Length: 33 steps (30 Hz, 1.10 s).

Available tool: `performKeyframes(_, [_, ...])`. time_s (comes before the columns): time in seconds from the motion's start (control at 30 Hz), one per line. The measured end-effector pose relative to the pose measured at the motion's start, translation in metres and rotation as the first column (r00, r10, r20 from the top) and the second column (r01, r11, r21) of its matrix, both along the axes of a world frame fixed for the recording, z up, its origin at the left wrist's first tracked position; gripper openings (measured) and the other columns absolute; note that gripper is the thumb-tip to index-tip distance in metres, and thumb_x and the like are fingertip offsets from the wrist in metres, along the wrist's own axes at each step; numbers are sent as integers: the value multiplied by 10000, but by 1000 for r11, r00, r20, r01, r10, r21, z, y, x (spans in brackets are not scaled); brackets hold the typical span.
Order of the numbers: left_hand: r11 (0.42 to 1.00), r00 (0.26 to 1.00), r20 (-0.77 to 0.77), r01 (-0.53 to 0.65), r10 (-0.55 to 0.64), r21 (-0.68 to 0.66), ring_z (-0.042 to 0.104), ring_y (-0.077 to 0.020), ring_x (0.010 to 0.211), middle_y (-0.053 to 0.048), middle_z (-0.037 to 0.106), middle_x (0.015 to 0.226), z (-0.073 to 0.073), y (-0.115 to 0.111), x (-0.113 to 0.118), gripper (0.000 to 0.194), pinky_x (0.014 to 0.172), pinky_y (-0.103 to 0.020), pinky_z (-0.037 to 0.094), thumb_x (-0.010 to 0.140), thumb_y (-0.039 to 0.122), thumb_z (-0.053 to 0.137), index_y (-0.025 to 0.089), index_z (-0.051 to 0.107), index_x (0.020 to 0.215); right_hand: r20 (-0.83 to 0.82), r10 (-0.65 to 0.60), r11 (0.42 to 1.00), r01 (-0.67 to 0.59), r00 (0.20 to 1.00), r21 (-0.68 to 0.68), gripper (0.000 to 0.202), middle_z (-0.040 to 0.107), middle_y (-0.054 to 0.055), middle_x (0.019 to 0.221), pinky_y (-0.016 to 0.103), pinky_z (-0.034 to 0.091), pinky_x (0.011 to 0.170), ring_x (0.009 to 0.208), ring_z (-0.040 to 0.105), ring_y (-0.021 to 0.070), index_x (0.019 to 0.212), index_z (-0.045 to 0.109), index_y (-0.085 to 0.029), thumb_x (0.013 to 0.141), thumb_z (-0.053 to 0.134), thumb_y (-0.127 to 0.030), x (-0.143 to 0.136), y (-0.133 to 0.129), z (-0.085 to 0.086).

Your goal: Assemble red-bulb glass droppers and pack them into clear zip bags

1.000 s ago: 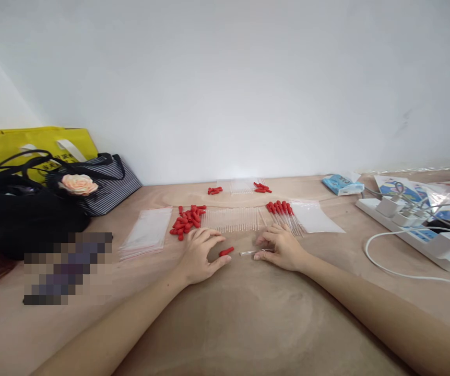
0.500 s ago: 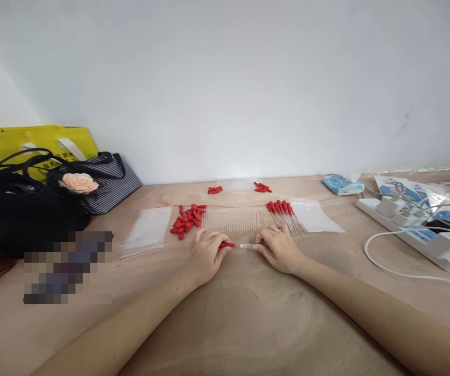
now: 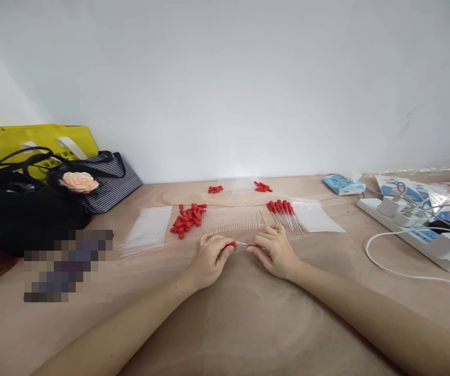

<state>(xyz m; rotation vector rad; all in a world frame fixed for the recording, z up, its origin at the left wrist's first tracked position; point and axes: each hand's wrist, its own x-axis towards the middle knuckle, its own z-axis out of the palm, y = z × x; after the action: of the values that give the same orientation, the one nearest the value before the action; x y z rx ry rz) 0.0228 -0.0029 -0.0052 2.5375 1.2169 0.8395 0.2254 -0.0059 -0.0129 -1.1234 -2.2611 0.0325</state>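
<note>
The left hand (image 3: 212, 259) pinches a red bulb (image 3: 232, 244), only its tip showing past the fingers, while the right hand (image 3: 272, 250) grips a thin clear tube (image 3: 241, 244) whose near end points at the bulb's mouth. Both are held just above or on the counter (image 3: 225, 324), between the two hands; whether the tube sits inside the bulb or merely meets it, I cannot tell. If the two are not in line, the tube's end could catch the bulb's lip and skid off, and a hard push at a slant might crack the tube if it is glass. A loose pinch could let the soft bulb fold or the slick tube slide back through the fingers. Beyond the hands lie a row of bare tubes (image 3: 231, 219), with a pile of red bulbs (image 3: 187, 221) to its left and bulb-topped tubes (image 3: 283, 211) to its right; a knuckle lifted carelessly forward could brush the row and set those tubes rolling.
</note>
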Motion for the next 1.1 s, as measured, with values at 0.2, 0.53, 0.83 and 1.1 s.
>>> performKeyframes(0.2, [1000, 1000, 13, 12, -12, -7, 570, -150, 767, 13, 640, 738, 2, -2, -1, 191, 895, -387, 247, 856, 291, 421, 208, 580, 789, 43, 60, 998, -61, 997, 22, 224, 613, 2, 686, 343, 205, 798, 712, 442, 139, 774, 595, -208, 858, 409, -302, 1, -1, 1])
performKeyframes(0.53, [994, 994, -81, 75, -68, 81, 567, -139, 792, 36, 642, 712, 1, -3, -1, 165, 932, -401, 167, 857, 242, 434, 205, 576, 781, 123, 146, 942, -176, 982, 285, 215, 563, -8, 602, 353, 195, 813, 687, 396, 129, 708, 583, -184, 842, 417, -212, 2, 1, -3])
performKeyframes(0.83, [979, 979, -125, 174, -161, 106, 560, -135, 776, 21, 629, 719, 2, -5, -2, 141, 941, -404, 164, 853, 225, 428, 188, 546, 786, 61, 256, 940, -263, 965, 219, 197, 564, 3, 618, 336, 224, 783, 672, 398, 130, 713, 542, -157, 845, 417, -234, -1, 2, -5])
performKeyframes(1.1, [978, 979, -137, 168, -151, 122, 563, -135, 787, 22, 629, 733, 1, -3, 0, 138, 951, -410, 154, 843, 229, 444, 193, 564, 786, 56, 253, 951, -259, 966, 168, 212, 572, 2, 625, 327, 224, 791, 685, 401, 128, 715, 547, -155, 852, 417, -250, -6, 2, -5])
